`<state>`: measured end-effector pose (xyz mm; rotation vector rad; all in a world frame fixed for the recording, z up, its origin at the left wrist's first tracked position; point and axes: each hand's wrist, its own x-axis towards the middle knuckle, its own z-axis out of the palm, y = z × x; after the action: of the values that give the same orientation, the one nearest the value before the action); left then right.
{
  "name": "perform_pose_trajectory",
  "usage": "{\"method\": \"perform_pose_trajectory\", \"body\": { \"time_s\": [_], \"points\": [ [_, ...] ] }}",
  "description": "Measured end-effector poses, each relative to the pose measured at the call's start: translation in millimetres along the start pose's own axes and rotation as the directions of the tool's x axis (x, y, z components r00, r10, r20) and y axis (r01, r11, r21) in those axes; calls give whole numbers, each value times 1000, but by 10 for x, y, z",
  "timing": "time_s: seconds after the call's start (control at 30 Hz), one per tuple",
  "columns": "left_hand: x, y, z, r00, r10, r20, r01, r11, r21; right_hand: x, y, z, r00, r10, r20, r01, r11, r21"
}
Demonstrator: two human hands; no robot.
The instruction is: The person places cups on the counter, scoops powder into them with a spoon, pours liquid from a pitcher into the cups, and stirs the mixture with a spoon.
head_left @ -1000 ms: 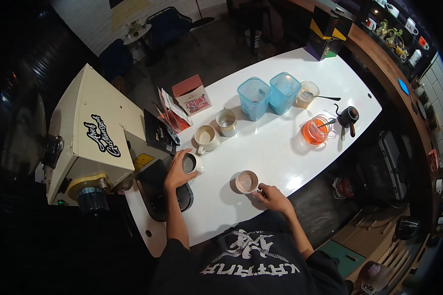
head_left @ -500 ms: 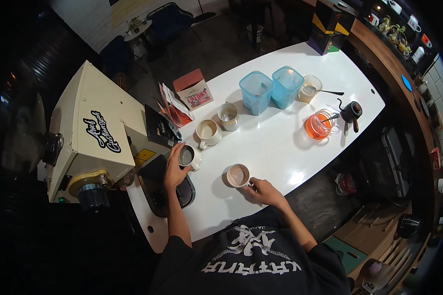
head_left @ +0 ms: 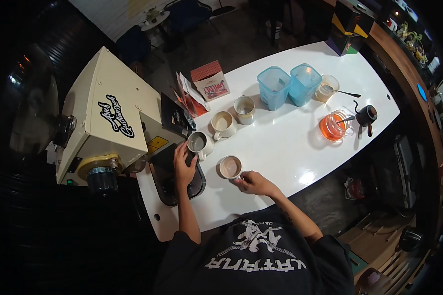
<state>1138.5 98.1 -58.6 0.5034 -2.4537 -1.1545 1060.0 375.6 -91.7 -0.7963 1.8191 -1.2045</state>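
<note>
From my end, the white table (head_left: 275, 152) spans the view, with the beige machine (head_left: 108, 83) at its left. I have the left hand (head_left: 184, 169) half-curled against the dark-lined cup (head_left: 198, 141); whether it grips, I can't tell. My right hand (head_left: 255, 184) is closed at the handle side of the brown-filled cup (head_left: 230, 167), which lies ahead-left of it, between both cups' hands, right-nearer of the dark-lined one.

Beyond the far edge of the white table (head_left: 275, 152), dark floor (head_left: 241, 46) stretches toward a pale brick wall (head_left: 106, 17), with dark blue chairs (head_left: 187, 15) around a small round table (head_left: 157, 20). Light glares by the near edge.
</note>
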Motion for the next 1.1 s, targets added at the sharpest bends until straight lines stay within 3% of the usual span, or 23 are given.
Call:
{"method": "perform_pose_trajectory", "body": {
  "time_s": [0.13, 0.17, 0.2, 0.33, 0.47, 0.67, 0.77, 0.83, 0.9, 0.93, 1.0, 1.1],
  "points": [
    [-117, 71, 22, 997, -68, -21, 65, 992, -106, 190, 24, 144, 999, -28, 37, 28, 999, -18],
    [-134, 84, 38, 995, -99, -24, 94, 986, -139, 238, 26, 206, 999, -28, 39, 26, 998, 63],
    [-149, 93, 68, 994, -102, -47, 96, 987, -127, 279, 49, 256, 999, -30, 43, 24, 989, 146],
    [-132, 85, 126, 997, -24, -72, 26, 1000, 18, 422, 48, 413, 995, -62, 74, 48, 981, 185],
    [-106, 47, 139, 996, -57, -66, 50, 994, -99, 496, -53, 398, 991, 6, 131, -35, 975, 218],
    [-152, 64, 88, 989, -101, -104, 91, 991, -93, 558, 10, 411, 981, 31, 190, -82, 960, 266],
    [-271, 40, 137, 978, -150, -147, 129, 981, -148, 399, -146, 209, 974, 59, 221, -146, 904, 402],
    [-370, 30, 185, 966, -179, -188, 137, 967, -217, 334, -170, -28, 977, 100, 186, -170, 896, 410],
    [-483, 53, 268, 950, -289, -119, 270, 951, -152, 372, -9, -290, 998, 36, -48, -16, 931, 364],
    [-530, 122, 309, 960, -266, -85, 255, 960, -118, 412, 5, -495, 988, 69, -137, -31, 964, 263],
    [-591, 331, 430, 968, -231, -94, 227, 973, -53, 592, 217, -787, 886, -117, -448, 84, 992, -92],
    [-617, 550, 676, 977, -181, -112, 187, 982, 38, 726, 39, -1168, 853, -191, -485, 138, 980, -143]
  ]
}}
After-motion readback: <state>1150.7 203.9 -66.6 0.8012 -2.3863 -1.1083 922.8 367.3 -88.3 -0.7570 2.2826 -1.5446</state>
